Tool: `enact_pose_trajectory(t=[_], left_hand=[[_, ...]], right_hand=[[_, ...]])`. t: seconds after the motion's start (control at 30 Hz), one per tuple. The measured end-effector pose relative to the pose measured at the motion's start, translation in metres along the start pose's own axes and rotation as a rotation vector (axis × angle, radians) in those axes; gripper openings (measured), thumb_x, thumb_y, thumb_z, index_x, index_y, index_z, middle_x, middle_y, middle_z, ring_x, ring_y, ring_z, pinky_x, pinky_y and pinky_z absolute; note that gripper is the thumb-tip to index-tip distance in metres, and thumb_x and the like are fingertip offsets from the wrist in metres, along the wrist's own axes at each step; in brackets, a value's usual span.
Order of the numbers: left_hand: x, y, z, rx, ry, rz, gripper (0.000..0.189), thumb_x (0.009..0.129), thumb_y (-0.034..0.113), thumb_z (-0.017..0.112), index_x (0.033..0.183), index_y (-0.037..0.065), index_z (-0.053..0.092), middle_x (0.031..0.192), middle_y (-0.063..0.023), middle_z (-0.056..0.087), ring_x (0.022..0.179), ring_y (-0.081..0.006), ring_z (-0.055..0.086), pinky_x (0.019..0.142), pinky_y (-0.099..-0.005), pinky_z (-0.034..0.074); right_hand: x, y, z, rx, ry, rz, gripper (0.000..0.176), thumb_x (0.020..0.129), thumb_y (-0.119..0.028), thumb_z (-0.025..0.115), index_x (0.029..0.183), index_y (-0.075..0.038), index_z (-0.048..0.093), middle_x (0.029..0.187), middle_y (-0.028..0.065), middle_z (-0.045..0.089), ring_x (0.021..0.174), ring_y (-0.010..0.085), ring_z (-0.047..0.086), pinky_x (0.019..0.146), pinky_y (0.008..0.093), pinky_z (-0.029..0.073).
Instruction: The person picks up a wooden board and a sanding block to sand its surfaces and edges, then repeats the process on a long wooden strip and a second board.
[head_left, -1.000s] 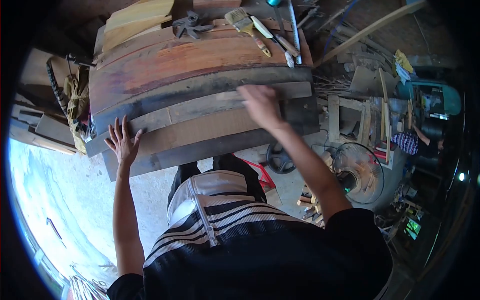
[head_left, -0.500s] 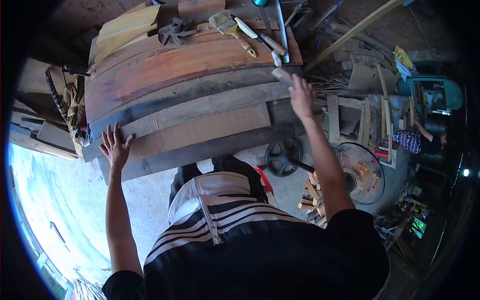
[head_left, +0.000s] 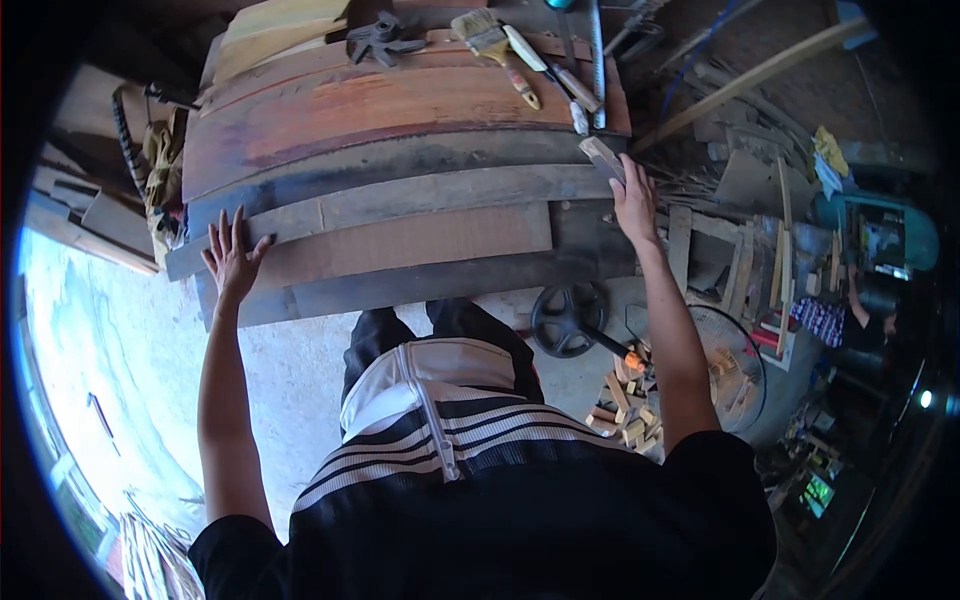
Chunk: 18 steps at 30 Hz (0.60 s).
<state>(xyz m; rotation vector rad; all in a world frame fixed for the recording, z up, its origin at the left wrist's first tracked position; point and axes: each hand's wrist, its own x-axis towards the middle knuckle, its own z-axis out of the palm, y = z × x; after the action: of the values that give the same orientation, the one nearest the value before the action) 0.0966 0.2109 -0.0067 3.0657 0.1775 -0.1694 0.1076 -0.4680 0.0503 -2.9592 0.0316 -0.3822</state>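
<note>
My left hand (head_left: 234, 262) lies with fingers spread on the left end of a long, slightly curved grey board (head_left: 400, 198) and a shorter brown board (head_left: 420, 240) beside it. A small wooden block (head_left: 603, 160) juts out from between the thumb and fingers of my right hand (head_left: 636, 200), at the right end of the long board. The palm side of that hand is hidden. Under these boards is a dark plank surface (head_left: 460, 280), with a wide reddish board (head_left: 340, 145) farther back.
A paintbrush (head_left: 492, 48), a white-handled tool (head_left: 525, 48), a metal ruler (head_left: 598, 60) and a dark metal fan-shaped part (head_left: 382, 40) lie at the back. At right stand a black wheel-like base (head_left: 570, 320) and a wire-caged fan (head_left: 735, 365), near wood offcuts (head_left: 625, 405). Another person (head_left: 860, 315) is farther right.
The view has shifted, so the bench appears farther right and higher. My left hand stays spread on the boards. My right hand stays at the right end with the wooden block, which is less blurred now.
</note>
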Motion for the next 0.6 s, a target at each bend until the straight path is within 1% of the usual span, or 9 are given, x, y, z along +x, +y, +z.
enact_pose_trajectory(t=[0.07,0.2,0.23,0.33,0.4,0.47,0.53,0.57,0.6], left_hand=[[-0.001,-0.001,0.001,0.014,0.001,-0.023,0.086,0.090,0.070,0.056,0.160,0.034,0.022,0.169,-0.0053,0.012,0.156,-0.0351,0.005,0.117,-0.0688,0.001],[-0.002,0.002,0.005,0.028,0.020,0.008,0.089,0.088,0.074,0.054,0.160,0.034,0.021,0.169,-0.0060,0.013,0.155,-0.0355,0.006,0.117,-0.0687,0.002],[-0.001,0.002,0.004,0.030,0.019,0.008,0.089,0.088,0.074,0.053,0.160,0.034,0.021,0.169,-0.0063,0.012,0.155,-0.0362,0.006,0.116,-0.0690,0.002],[0.001,-0.005,0.002,0.018,0.006,0.047,0.093,0.087,0.074,0.057,0.161,0.032,0.018,0.169,-0.0089,0.011,0.155,-0.0398,0.005,0.115,-0.0704,0.004],[-0.002,-0.015,-0.018,-0.057,-0.073,0.150,0.095,0.087,0.072,0.059,0.162,0.033,0.016,0.169,-0.0100,0.011,0.155,-0.0400,0.005,0.115,-0.0715,0.006],[-0.012,-0.044,-0.032,-0.099,-0.073,0.123,0.092,0.090,0.068,0.059,0.162,0.031,0.015,0.168,-0.0124,0.011,0.154,-0.0410,0.008,0.114,-0.0718,0.009],[-0.008,-0.108,-0.004,-0.235,0.160,-0.164,0.088,0.094,0.063,0.056,0.162,0.027,0.015,0.167,-0.0157,0.014,0.153,-0.0408,0.013,0.115,-0.0697,0.012],[-0.009,-0.147,0.012,-0.299,0.208,-0.316,0.082,0.098,0.060,0.051,0.161,0.021,0.018,0.166,-0.0174,0.016,0.151,-0.0421,0.019,0.117,-0.0633,0.019],[-0.008,-0.181,0.028,-0.322,0.183,-0.427,0.074,0.102,0.051,0.049,0.160,0.015,0.020,0.162,-0.0198,0.028,0.147,-0.0427,0.029,0.117,-0.0523,0.028]], right_hand=[[-0.007,-0.034,-0.003,-0.039,-0.050,0.064,0.048,0.091,-0.016,0.066,0.136,-0.017,0.052,0.119,0.0090,0.061,0.109,0.0354,0.057,0.086,0.0547,0.044],[-0.023,-0.164,0.009,0.121,-0.079,-0.275,0.050,0.085,-0.013,0.072,0.132,-0.014,0.055,0.122,0.0075,0.062,0.108,0.0302,0.057,0.089,0.0474,0.042],[-0.022,-0.185,0.007,0.147,-0.108,-0.310,0.043,0.085,-0.013,0.070,0.127,-0.016,0.059,0.116,0.0049,0.063,0.105,0.0294,0.058,0.088,0.0475,0.042],[-0.013,-0.170,0.001,0.185,-0.209,-0.459,0.049,0.085,-0.013,0.072,0.132,-0.013,0.056,0.126,0.0078,0.062,0.112,0.0290,0.058,0.092,0.0460,0.043],[-0.009,-0.128,-0.006,0.129,-0.190,-0.355,0.047,0.084,-0.012,0.071,0.129,-0.014,0.058,0.124,0.0058,0.063,0.111,0.0297,0.059,0.092,0.0460,0.044],[-0.002,-0.076,-0.026,0.206,-0.264,-0.252,0.050,0.086,-0.007,0.069,0.134,-0.009,0.055,0.127,0.0121,0.062,0.118,0.0358,0.057,0.098,0.0455,0.045],[-0.002,-0.030,-0.021,0.239,-0.267,-0.214,0.049,0.092,-0.010,0.066,0.139,-0.009,0.052,0.131,0.0150,0.060,0.121,0.0382,0.055,0.100,0.0455,0.044],[0.000,-0.034,-0.021,0.197,-0.273,-0.238,0.049,0.092,-0.011,0.065,0.139,-0.009,0.052,0.131,0.0150,0.060,0.121,0.0387,0.055,0.100,0.0460,0.044],[0.000,-0.053,-0.020,0.201,-0.282,-0.256,0.049,0.092,-0.011,0.065,0.139,-0.009,0.052,0.131,0.0150,0.060,0.121,0.0387,0.055,0.100,0.0460,0.044]])
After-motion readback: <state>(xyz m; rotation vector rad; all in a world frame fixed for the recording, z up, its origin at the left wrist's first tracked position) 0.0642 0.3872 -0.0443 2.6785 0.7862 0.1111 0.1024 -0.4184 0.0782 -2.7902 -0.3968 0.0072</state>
